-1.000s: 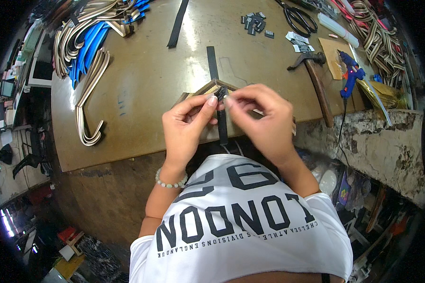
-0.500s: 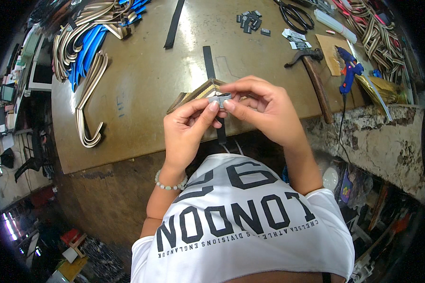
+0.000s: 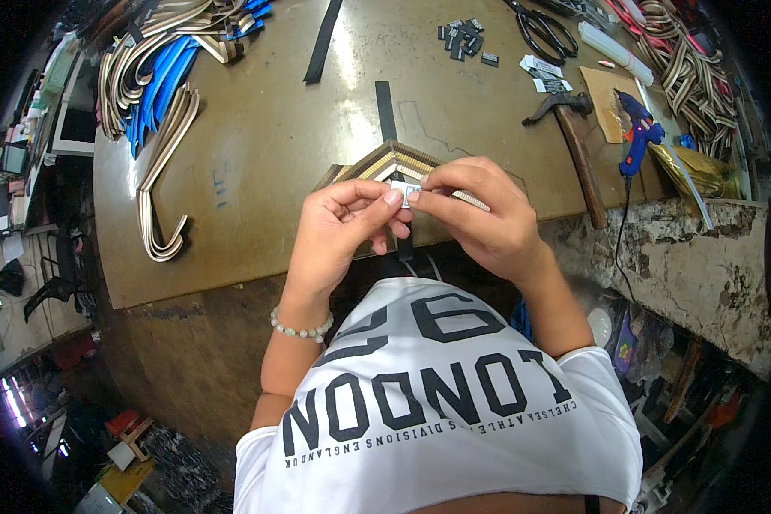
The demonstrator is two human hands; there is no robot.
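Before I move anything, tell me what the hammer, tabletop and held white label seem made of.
Hammer: handle probably wood, by its worn brown look; dark, faintly shiny head, likely metal. Tabletop: brownish, glossy with reflections, maybe sheet metal or laminate. White label: thin; paper or fabric, I can't tell.

A head-worn fisheye view, facing down and forward.
The camera, left of a side-by-side pair, looks from above and from the near side of the left hand (image 3: pixel 338 224) and right hand (image 3: pixel 491 212), close enough that both sit large, just above the picture's middle. On the near side of them the white shirt (image 3: pixel 454 467) fills the lower part; beyond them the tabletop (image 3: pixel 257 171) runs to the upper edge. Well out to either side, straight edges bend, and details seem too dim to read surely.
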